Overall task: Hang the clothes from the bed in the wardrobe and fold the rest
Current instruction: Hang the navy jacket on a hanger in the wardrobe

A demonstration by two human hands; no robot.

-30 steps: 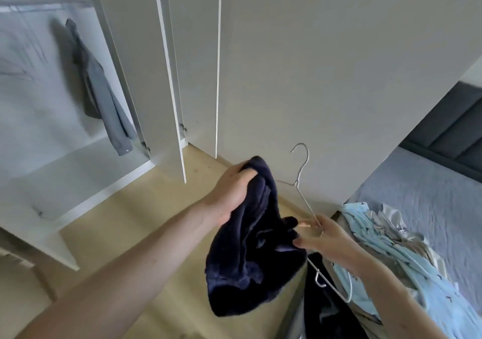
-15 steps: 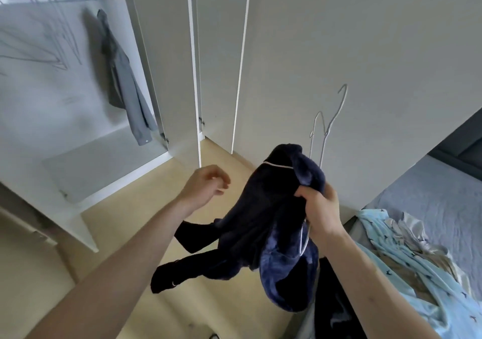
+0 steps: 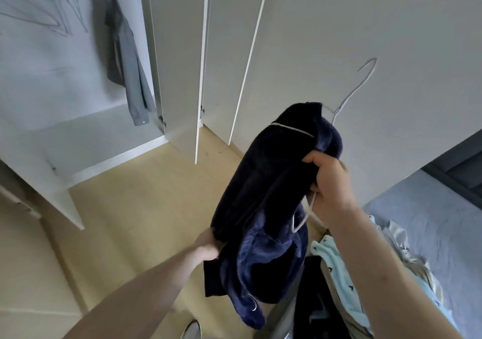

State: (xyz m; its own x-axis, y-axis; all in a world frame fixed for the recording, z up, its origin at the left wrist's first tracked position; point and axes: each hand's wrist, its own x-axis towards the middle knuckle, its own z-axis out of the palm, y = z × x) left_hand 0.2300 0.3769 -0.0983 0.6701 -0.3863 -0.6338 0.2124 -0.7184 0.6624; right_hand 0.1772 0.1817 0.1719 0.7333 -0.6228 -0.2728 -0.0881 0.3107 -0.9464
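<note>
Since half a second ago, the left hand (image 3: pixel 207 247) has dropped from open air beside the navy fleece garment (image 3: pixel 266 203) to its lower left edge, where the fingers now pinch the fabric. Above and to the right of that grip, the right hand (image 3: pixel 330 187) is clamped on a bunched upper fold of the garment together with the wire hanger (image 3: pixel 349 95), whose hook rises above the garment against the wardrobe door (image 3: pixel 339 38). Most of the fleece hangs below and left of the right grip, over the wooden floor (image 3: pixel 135 208). Left of the garment, a grey shirt (image 3: pixel 125 59) hangs inside the open wardrobe. Right of the garment, a light blue patterned garment (image 3: pixel 336 268) lies in a pile on the bed (image 3: pixel 430 221).
</note>
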